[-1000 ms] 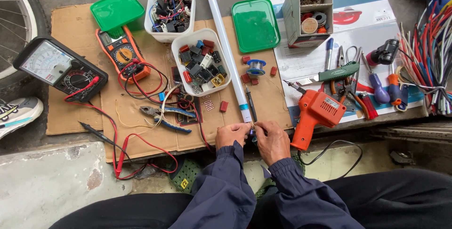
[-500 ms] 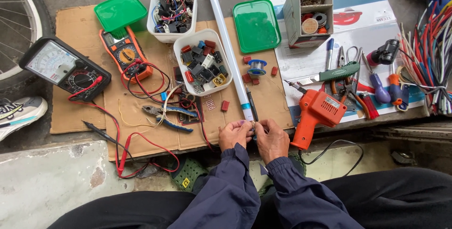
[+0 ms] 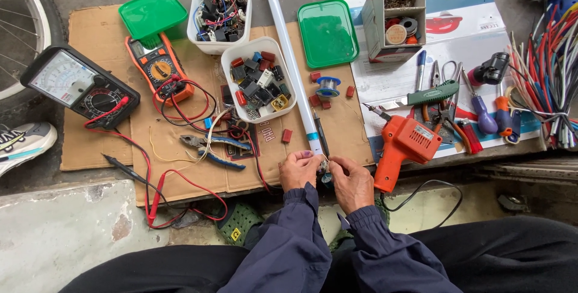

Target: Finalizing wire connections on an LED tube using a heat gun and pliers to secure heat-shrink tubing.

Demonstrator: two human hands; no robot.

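Pinching a small electronic part between both hands, the person is working at the near edge of the cardboard sheet laid on the floor. The left hand is grasping the part from the left with its fingertips, and the right hand is closing on it from the right; both grips are clenched on that one small piece, which is too small to identify further. It is sitting just at the near end of the white fluorescent tube, beside a thin dark probe. The orange soldering gun is lying just right of the right hand, and blue-handled pliers are lying to the left. Doing this well probably means keeping the fingertips low and steady on the part, holding it clear of the tube's end, and keeping the red test leads away from the wrists.
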